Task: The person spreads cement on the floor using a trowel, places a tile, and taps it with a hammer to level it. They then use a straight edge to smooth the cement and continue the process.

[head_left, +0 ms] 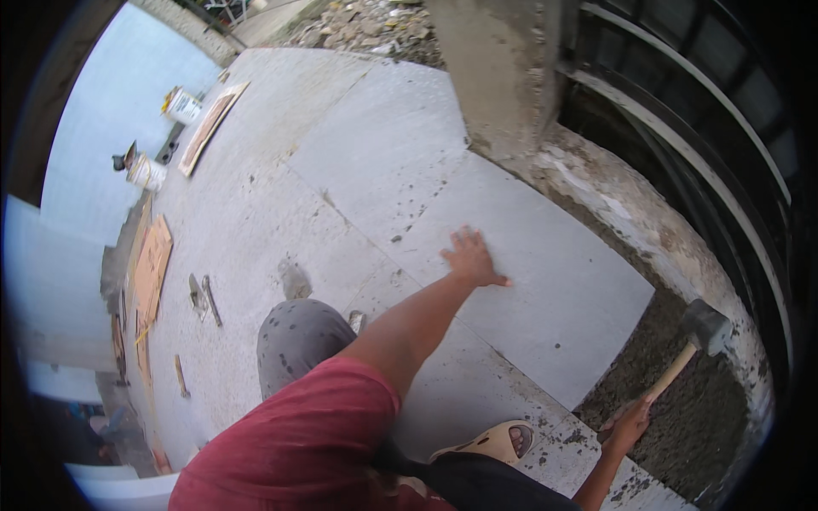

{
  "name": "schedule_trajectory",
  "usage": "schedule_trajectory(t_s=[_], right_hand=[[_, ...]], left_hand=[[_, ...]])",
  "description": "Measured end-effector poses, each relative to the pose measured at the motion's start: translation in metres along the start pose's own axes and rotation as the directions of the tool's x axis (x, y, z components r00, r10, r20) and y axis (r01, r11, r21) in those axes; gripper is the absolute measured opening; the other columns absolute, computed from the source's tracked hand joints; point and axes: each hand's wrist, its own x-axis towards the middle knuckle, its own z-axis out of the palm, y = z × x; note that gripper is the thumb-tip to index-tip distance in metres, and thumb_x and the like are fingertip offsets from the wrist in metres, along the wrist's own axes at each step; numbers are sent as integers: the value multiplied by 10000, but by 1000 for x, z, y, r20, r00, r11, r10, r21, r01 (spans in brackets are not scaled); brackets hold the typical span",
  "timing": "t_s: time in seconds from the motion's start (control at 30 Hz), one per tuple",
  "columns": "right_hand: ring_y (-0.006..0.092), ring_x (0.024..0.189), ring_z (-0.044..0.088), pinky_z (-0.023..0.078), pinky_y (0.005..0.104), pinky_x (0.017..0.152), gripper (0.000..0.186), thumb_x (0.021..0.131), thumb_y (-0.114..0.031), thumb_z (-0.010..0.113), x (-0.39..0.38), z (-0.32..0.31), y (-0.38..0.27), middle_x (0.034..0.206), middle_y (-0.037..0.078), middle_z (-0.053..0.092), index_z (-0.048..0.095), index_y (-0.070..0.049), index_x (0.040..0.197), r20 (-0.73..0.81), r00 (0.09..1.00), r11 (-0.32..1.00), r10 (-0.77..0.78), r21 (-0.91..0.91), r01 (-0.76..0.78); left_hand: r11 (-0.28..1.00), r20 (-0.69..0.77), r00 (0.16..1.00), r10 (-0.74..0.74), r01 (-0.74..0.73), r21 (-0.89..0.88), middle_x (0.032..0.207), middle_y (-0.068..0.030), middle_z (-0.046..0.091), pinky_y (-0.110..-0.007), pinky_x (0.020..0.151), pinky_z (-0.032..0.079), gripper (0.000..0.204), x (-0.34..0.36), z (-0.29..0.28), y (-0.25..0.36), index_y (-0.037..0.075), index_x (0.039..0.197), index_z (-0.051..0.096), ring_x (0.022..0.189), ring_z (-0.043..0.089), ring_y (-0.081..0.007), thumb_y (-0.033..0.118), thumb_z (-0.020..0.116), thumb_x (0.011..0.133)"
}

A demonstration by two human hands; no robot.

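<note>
My left hand lies open, fingers spread, on a large pale grey tile in the middle of the view. At lower right, my right hand grips the wooden handle of a mallet with a dark head. That head is over a strip of wet grey mortar, beside the tile's right corner; whether it touches anything is unclear. My bent knee in dusty grey cloth is left of my left arm. My sandalled foot rests on tiling below the hand.
A trowel, a short stick, cardboard pieces and two white buckets lie or stand at left by a pale blue wall. A concrete pillar, rubble and a dark metal gate border the tiles.
</note>
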Motion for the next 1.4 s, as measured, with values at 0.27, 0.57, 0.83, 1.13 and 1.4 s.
schedule_trajectory(t_s=[0.27,0.57,0.83,1.13,1.4], right_hand=[[104,440,409,325,270,395,370,1016,-335,478,-23,82,-47,601,18,415,515,-9,844,543,817,705,-194,-502,501],[104,362,397,319,251,331,329,1018,-323,456,-58,223,-100,563,8,428,483,-30,869,657,753,732,39,-532,426],[131,458,484,394,278,421,344,1011,-336,497,-61,291,-63,584,31,479,493,-16,886,721,634,802,-278,-189,567],[153,528,508,422,314,512,440,1013,-384,486,-61,332,-80,609,66,517,543,17,840,749,654,741,-107,-379,555],[102,523,468,399,286,492,410,1023,-364,468,-8,329,-36,611,36,481,534,2,849,796,544,494,-266,-372,786]], left_hand=[[996,-50,997,60,-64,-66,1581,-277,-49,-752,1033,185,1459,10,-22,-17,72,1549,-18,1439,-12,-516,711,805,528],[995,-15,998,59,-60,-84,1585,-259,-81,-753,1041,155,1488,18,-26,-18,66,1547,-21,1439,-63,-509,707,819,499],[983,-48,996,74,-81,-165,1603,-211,-63,-756,1051,79,1535,23,-21,-32,-79,1505,1,1459,-80,-452,699,830,472],[989,-7,999,51,-51,-140,1603,-206,-70,-757,1050,92,1534,25,-23,-36,-69,1510,4,1455,-98,-457,706,823,470],[988,-12,998,60,-62,-139,1605,-200,-75,-759,1049,98,1522,26,-26,-29,-67,1510,-2,1454,-98,-458,707,816,486]])
